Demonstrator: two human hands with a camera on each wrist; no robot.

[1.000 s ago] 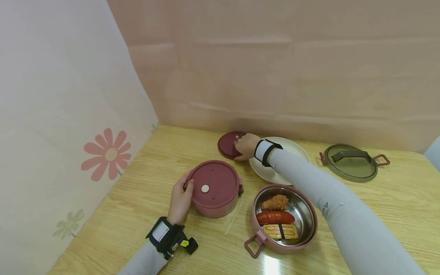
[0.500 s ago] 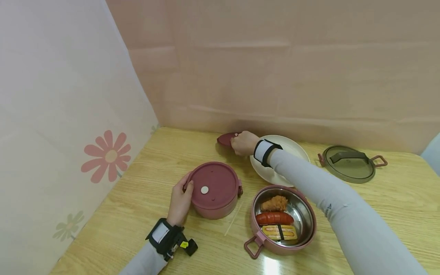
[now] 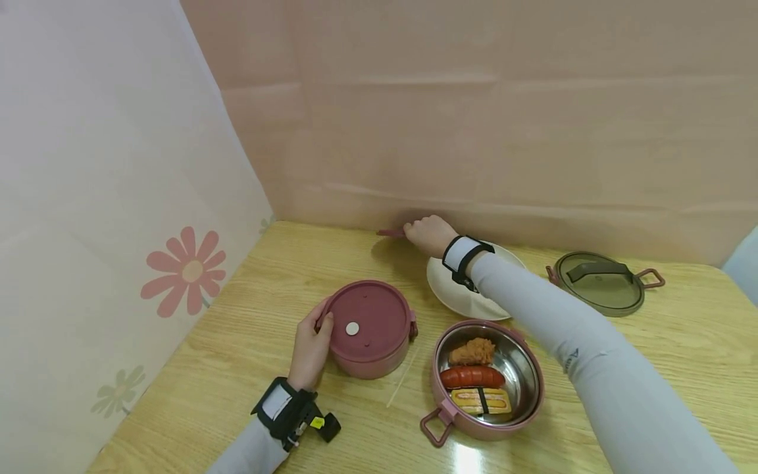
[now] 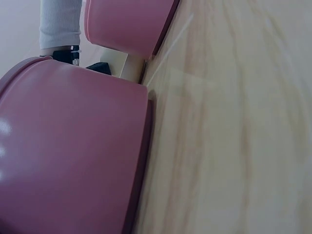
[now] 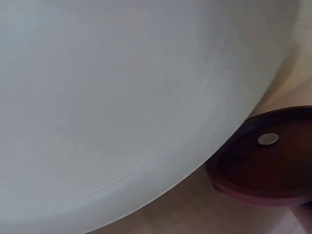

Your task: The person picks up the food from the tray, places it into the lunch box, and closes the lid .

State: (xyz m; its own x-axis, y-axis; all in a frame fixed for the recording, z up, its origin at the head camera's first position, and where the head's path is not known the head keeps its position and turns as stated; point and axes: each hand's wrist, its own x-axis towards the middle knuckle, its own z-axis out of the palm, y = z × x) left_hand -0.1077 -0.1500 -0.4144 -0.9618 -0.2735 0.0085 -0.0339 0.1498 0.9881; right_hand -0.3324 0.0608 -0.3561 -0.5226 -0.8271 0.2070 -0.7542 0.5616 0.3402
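My left hand (image 3: 310,345) grips the near left side of a pink lunch pot (image 3: 370,326), thumb at the rim of its maroon top. That pot's wall (image 4: 73,146) fills much of the left wrist view. At the back, my right hand (image 3: 431,235) holds a round maroon lid (image 3: 389,232), raised off the table and seen almost edge-on. The right wrist view shows one face of the lid (image 5: 273,170) with a pale round spot; my fingers are mostly hidden there. Under the right wrist lies a white plate (image 3: 453,296).
An open pink pot (image 3: 485,430) with a steel inside holds a fried chicken piece (image 3: 474,352), a red sausage (image 3: 472,377) and a yellow block with a black band (image 3: 468,399). A greenish see-through lid (image 3: 604,293) lies at the right. A wall stands close behind the plate.
My right hand has lifted the maroon lid from the table beside the plate and tilted it from flat view to edge-on. The left hand stays on the pot.
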